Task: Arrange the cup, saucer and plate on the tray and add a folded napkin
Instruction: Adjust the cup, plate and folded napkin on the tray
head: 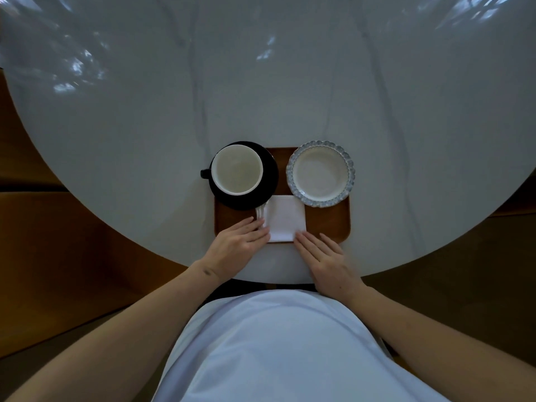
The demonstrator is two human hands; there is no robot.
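A brown wooden tray (333, 219) lies near the table's front edge. On its left part stands a black saucer (269, 172) carrying a cup (237, 169), white inside, with its black handle pointing left. A white plate (320, 173) with a scalloped blue-grey rim sits on the tray's right part. A folded white napkin (285, 217) lies at the tray's front middle. My left hand (239, 242) rests flat at the napkin's left edge, fingers straight. My right hand (322, 253) lies flat with its fingertips at the napkin's front right corner.
The round white marble table (261, 82) stretches far beyond the tray. A small pale ruffled object (259, 213) lies between the saucer and the napkin, partly under my left fingers. Brown wooden flooring shows around the table.
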